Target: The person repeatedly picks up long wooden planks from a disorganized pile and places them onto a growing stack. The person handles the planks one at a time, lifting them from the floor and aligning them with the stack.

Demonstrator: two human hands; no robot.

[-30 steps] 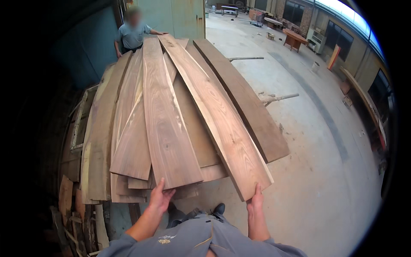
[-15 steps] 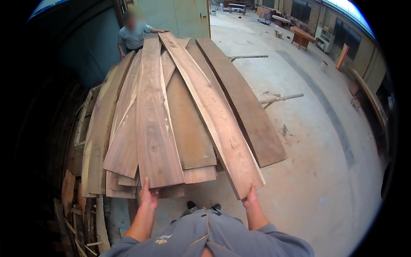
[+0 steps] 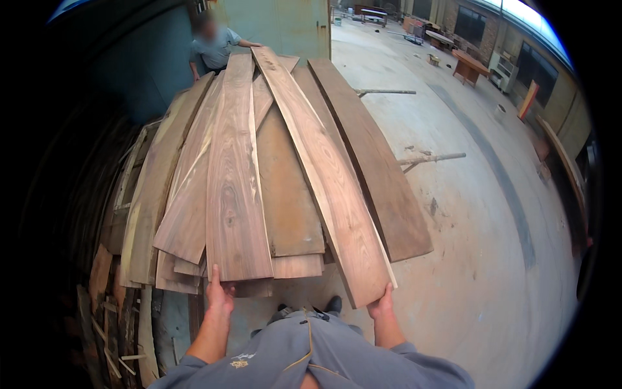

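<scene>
The right board (image 3: 335,188) runs across my view from eleven o'clock to five, its near end clamped in the right hand (image 3: 382,306); well apart, the left hand (image 3: 220,299) grips the left board (image 3: 231,175) at seven. I see more boards (image 3: 295,201) beneath and, at eleven, a co-worker (image 3: 219,48).

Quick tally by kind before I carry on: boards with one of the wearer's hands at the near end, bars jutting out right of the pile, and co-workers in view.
Boards: 2 (left board at the left hand, right board at the right hand)
Bars: 2 (far bar, near bar)
Co-workers: 1 (co-worker at the far end)
Total: 5
</scene>
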